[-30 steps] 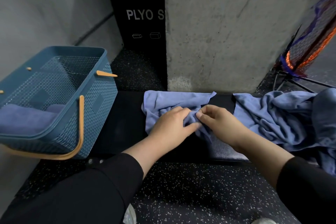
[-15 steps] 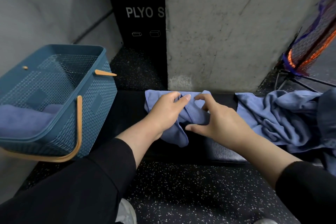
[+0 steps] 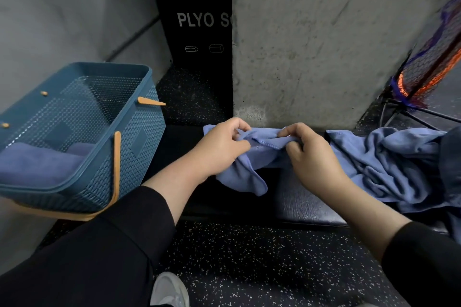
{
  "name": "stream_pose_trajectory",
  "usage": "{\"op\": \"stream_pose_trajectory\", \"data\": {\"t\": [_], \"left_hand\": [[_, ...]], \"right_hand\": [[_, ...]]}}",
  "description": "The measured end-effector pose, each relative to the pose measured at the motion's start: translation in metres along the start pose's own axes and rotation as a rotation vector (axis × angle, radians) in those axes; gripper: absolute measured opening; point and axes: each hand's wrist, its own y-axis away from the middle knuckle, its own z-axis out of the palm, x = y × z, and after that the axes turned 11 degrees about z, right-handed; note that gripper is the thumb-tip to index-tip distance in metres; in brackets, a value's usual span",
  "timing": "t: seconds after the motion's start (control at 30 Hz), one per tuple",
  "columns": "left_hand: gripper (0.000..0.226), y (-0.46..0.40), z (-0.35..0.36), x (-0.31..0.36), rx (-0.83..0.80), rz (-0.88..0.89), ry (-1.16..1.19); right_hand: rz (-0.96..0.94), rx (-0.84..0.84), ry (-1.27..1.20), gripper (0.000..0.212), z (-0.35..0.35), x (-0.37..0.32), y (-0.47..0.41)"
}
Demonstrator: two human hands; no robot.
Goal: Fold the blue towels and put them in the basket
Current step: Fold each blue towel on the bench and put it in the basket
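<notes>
A crumpled blue towel [image 3: 252, 164] lies on the black bench [image 3: 306, 202] in the middle. My left hand [image 3: 219, 147] pinches its upper edge on the left, and my right hand [image 3: 311, 154] grips the same edge a little to the right; the cloth stretches between them and a flap hangs down toward me. A heap of more blue towels [image 3: 389, 162] lies on the bench at the right. The teal plastic basket [image 3: 139, 147] with orange handles stands on the left, with a folded blue towel [image 3: 42, 167] inside it.
A concrete pillar [image 3: 324, 45] rises straight behind the bench. A black plyo box [image 3: 199, 32] stands behind on the left. An orange and purple net on a metal stand [image 3: 429, 70] leans at the far right. Speckled black floor [image 3: 249, 257] lies below, with my shoe [image 3: 169, 289].
Both hands went from bunching the towel at its middle to its far edge. They now grip that edge and have drawn slightly apart, lifting it.
</notes>
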Motion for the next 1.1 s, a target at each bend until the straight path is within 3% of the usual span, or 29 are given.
{"op": "stream_pose_trajectory", "data": {"t": [0.13,0.2,0.3,0.47,0.57,0.83,1.1], "left_hand": [[0.018,0.004,-0.008,-0.007,0.143,-0.004,-0.212],[0.022,0.006,-0.009,-0.009,0.199,-0.049,-0.086],[0.027,0.007,-0.007,-0.006,0.212,-0.07,0.056],[0.007,0.006,-0.006,0.006,0.093,0.047,0.025],[0.005,0.005,-0.01,0.009,0.047,0.124,-0.141],[0.023,0.01,-0.027,0.003,0.207,0.087,-0.367],[0.023,0.007,-0.037,-0.009,0.287,0.023,-0.595]], "right_hand": [[-0.04,-0.085,0.124,0.007,-0.006,-0.003,0.003],[-0.084,-0.095,0.301,0.025,-0.007,-0.004,0.006],[-0.168,-0.007,0.474,0.023,-0.006,-0.007,0.007],[-0.255,0.047,0.405,0.019,-0.008,-0.01,0.006],[-0.227,0.008,0.354,0.019,-0.016,-0.012,0.003],[-0.262,0.134,0.439,0.013,-0.022,-0.014,0.003],[-0.186,0.065,0.482,0.014,-0.034,-0.014,-0.007]]}}
